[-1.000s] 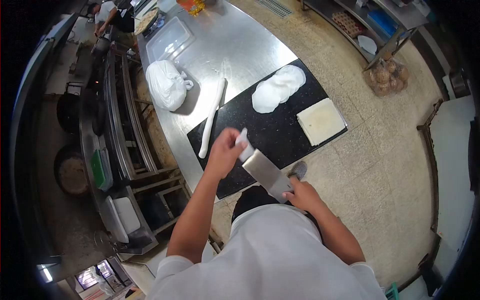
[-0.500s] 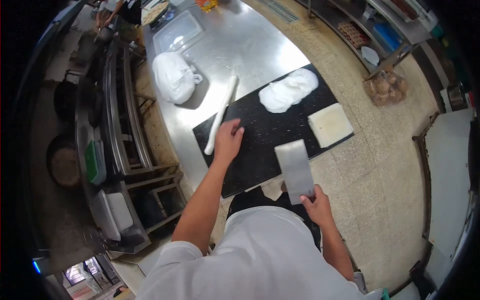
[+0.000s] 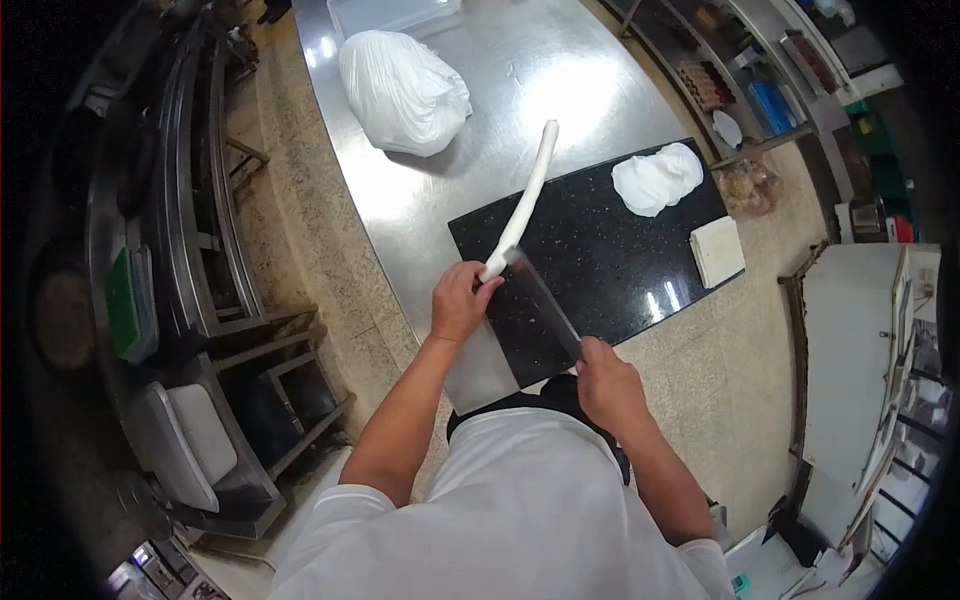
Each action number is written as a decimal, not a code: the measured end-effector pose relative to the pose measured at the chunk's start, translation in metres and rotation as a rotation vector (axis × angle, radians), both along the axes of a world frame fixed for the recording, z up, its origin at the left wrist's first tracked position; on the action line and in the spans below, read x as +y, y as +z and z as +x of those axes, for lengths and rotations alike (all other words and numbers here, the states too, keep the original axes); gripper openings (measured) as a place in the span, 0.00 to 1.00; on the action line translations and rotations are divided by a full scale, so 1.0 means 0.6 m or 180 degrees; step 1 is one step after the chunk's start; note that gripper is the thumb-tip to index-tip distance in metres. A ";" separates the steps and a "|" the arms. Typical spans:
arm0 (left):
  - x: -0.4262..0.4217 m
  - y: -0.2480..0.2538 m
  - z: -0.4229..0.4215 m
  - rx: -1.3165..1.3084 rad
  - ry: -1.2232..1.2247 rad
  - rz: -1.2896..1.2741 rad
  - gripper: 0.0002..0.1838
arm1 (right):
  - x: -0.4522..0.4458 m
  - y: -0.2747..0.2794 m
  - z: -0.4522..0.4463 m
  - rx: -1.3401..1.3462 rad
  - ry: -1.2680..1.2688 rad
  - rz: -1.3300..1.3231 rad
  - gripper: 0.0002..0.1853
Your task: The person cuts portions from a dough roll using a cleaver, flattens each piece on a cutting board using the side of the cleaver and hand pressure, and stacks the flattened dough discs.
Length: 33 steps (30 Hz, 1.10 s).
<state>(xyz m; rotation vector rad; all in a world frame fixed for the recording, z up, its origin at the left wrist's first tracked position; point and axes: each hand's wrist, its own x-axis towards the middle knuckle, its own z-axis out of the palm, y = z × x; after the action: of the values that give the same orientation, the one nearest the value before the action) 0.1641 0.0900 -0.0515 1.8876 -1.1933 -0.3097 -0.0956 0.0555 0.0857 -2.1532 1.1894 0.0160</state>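
A long white dough rope (image 3: 530,195) lies across the left edge of a black stone slab (image 3: 600,285), its far end on the steel table. My left hand (image 3: 461,303) has its thumb and fingers around the rope's near end. In my right hand (image 3: 610,387) is a cleaver (image 3: 545,305) with a wide rectangular blade, seen nearly edge-on. The blade's far corner meets the rope just beyond my left fingers; whether it has cut in, I cannot tell. A soft, crumpled white heap (image 3: 657,180) rests at the slab's far right, near a stack of pale square sheets (image 3: 717,252).
On the steel table (image 3: 490,90) stand a full white plastic bag (image 3: 405,95) and a clear plastic lid or tray (image 3: 390,14). Shelving (image 3: 750,85) runs along the far right, with a bag of round brown items (image 3: 748,186) below. Metal racks (image 3: 205,190) are on the left.
My left hand has taken hold of the dough rope's near end. The cleaver has swung left and turned on edge to the rope. The view has shifted, so the slab appears farther right.
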 end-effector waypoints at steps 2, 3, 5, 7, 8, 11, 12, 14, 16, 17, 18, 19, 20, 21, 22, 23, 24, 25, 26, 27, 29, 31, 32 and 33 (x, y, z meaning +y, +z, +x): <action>-0.009 -0.003 0.021 -0.0381 -0.0388 0.0142 0.15 | -0.001 0.024 0.046 0.0370 0.0418 -0.0204 0.09; -0.012 -0.007 0.030 -0.0367 -0.0407 0.0099 0.15 | 0.000 0.028 0.064 0.0390 0.0394 -0.0242 0.09; -0.006 -0.014 0.041 -0.0477 -0.0695 -0.0178 0.13 | 0.001 0.030 0.094 0.0605 0.0557 -0.0051 0.07; -0.001 -0.007 0.042 -0.0526 -0.0777 -0.0182 0.12 | -0.001 -0.013 0.097 0.0758 0.0445 0.0005 0.06; -0.011 0.000 0.047 -0.0616 -0.0833 -0.0234 0.11 | -0.006 -0.025 0.093 0.0699 0.0447 0.0017 0.07; -0.012 0.041 0.049 0.0121 -0.0870 0.0223 0.08 | -0.002 -0.045 0.060 0.0606 0.0364 0.0177 0.09; -0.011 0.047 0.055 0.0117 -0.1024 0.0216 0.08 | -0.001 -0.048 0.040 0.0579 0.0395 0.0235 0.10; -0.010 0.058 0.061 -0.0325 -0.0926 0.0467 0.10 | 0.020 -0.059 -0.016 0.0431 0.0070 0.0324 0.12; -0.017 0.100 0.027 -0.0800 -0.1334 0.1361 0.14 | 0.048 -0.071 -0.074 0.0123 -0.0344 0.0491 0.15; -0.015 0.114 0.010 -0.1271 -0.1605 0.2295 0.17 | 0.060 -0.075 -0.106 0.0101 -0.0366 0.0481 0.15; -0.006 0.097 -0.015 -0.1297 -0.1598 0.2304 0.17 | 0.073 -0.078 -0.139 -0.0082 -0.0696 0.0687 0.15; 0.003 0.062 -0.046 -0.1735 -0.2206 0.1841 0.20 | 0.083 -0.080 -0.170 -0.0280 -0.1023 0.0902 0.16; 0.003 0.046 -0.074 -0.2172 -0.2828 0.1356 0.24 | 0.095 -0.080 -0.199 -0.0336 -0.1040 0.0920 0.16; -0.005 0.049 -0.104 -0.2228 -0.2863 0.1378 0.24 | 0.107 -0.077 -0.228 -0.0681 -0.1479 0.0954 0.16; -0.016 0.051 -0.139 -0.2218 -0.2873 0.1142 0.28 | 0.109 -0.072 -0.254 -0.1018 -0.1927 0.0987 0.16; -0.030 0.051 -0.167 -0.2193 -0.2883 0.0896 0.34 | 0.100 -0.071 -0.279 -0.1055 -0.1972 0.0997 0.16; -0.056 0.054 -0.188 -0.2210 -0.2943 0.0911 0.34 | 0.092 -0.066 -0.303 -0.1117 -0.2180 0.0737 0.16; -0.081 0.060 -0.207 -0.2249 -0.3098 0.1102 0.37 | 0.089 -0.049 -0.317 -0.1149 -0.2388 0.0527 0.16; -0.094 0.062 -0.219 -0.2289 -0.3235 0.1303 0.41 | 0.077 -0.032 -0.332 -0.1320 -0.2627 0.0671 0.15; -0.109 0.057 -0.224 -0.2315 -0.3258 0.1323 0.41 | 0.036 -0.025 -0.339 -0.1520 -0.2852 0.0755 0.15; -0.120 0.048 -0.225 -0.2292 -0.3399 0.0975 0.40 | -0.041 -0.059 -0.344 -0.2118 -0.3022 0.0357 0.15; -0.142 0.053 -0.233 -0.2334 -0.3507 0.1004 0.40 | -0.140 -0.101 -0.330 -0.2368 -0.3016 0.0390 0.17; -0.149 0.058 -0.236 -0.2382 -0.3555 0.0932 0.39 | -0.180 -0.140 -0.321 -0.2684 -0.3028 0.0542 0.17; -0.155 0.053 -0.235 -0.2447 -0.3545 0.0934 0.39 | -0.213 -0.163 -0.312 -0.2617 -0.3540 0.1158 0.16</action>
<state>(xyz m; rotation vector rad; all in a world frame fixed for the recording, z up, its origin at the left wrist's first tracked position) 0.0228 -0.0029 -0.0197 1.3825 -2.8100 -0.3547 -0.2828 -0.0723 -0.0124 -0.7929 1.5000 -0.9429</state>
